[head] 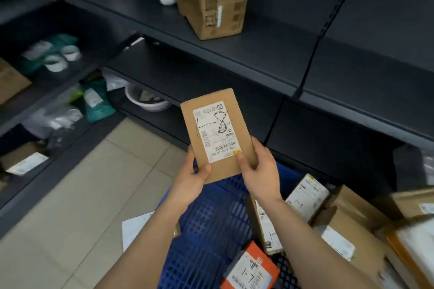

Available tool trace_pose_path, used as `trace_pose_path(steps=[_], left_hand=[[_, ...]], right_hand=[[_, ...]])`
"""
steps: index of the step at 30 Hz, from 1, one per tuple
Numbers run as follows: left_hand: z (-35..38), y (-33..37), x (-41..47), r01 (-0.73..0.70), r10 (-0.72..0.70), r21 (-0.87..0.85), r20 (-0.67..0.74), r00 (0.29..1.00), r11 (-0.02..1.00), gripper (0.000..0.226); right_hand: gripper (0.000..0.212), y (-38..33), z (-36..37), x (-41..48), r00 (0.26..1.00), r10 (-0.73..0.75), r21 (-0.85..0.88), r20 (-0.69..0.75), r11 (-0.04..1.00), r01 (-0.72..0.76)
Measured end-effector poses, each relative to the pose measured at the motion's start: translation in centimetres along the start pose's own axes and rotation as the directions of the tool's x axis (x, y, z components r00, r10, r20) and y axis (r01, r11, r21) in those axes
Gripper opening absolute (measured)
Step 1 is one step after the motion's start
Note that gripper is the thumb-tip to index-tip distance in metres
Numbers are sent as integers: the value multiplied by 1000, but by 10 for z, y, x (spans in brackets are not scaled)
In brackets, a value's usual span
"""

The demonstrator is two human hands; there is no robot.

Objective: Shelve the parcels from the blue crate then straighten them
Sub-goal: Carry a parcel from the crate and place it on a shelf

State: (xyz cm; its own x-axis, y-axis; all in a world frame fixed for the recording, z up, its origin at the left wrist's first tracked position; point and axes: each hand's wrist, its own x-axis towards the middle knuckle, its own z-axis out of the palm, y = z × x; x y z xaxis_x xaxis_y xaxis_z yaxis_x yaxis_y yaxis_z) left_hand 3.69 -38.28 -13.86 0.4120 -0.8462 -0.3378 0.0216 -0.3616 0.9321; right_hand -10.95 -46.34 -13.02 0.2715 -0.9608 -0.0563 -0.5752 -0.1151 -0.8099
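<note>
- Flat parcel (216, 134) up in both my hands, held above the far end of the blue crate (211, 223) and in front of the dark shelving (270, 65); it touches neither.
- Left hand (190, 178) pinches the lower left corner, thumb on the front, fingers behind; right hand (260, 171) is clamped on the lower right edge, thumb pressed on the label's corner, fingers wrapped round the side.
- Handling, as I judge it: thin and small, so probably light; the face looks flat and uncreased, so stiff enough to carry by one edge; plain card, not slippery; I cannot tell what is inside, so no squeezing the middle.
- Best hold: the long edges or a corner pinch as now; one hand at an edge would likely do for sliding it onto a shelf; stood on its thin edge it may tip, so lean it or lay it flat.
- Looks: brown cardboard, rectangular, slightly tilted; white shipping label (215, 131) over much of the front, with barcodes and small print; "1-8" scrawled across it in black marker; a small yellow mark at the label's lower right.
- More parcels lie in the crate, an orange parcel (251, 267) marked "1-7" nearest me; a big brown carton (211, 0) sits on the upper shelf.
</note>
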Motion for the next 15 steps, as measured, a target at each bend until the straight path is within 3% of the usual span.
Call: trace_pose_path(steps=[7,15], left_hand=[[-87,28,-83,-91,79,-34,-261,962,995,51],[-210,46,-199,-88,73,-2,-537,841,996,54]], right_hand=[[53,-100,34,-46,976,-152,138,157,982,131],[50,-216,103,-127,880,-355,240,316,927,288]])
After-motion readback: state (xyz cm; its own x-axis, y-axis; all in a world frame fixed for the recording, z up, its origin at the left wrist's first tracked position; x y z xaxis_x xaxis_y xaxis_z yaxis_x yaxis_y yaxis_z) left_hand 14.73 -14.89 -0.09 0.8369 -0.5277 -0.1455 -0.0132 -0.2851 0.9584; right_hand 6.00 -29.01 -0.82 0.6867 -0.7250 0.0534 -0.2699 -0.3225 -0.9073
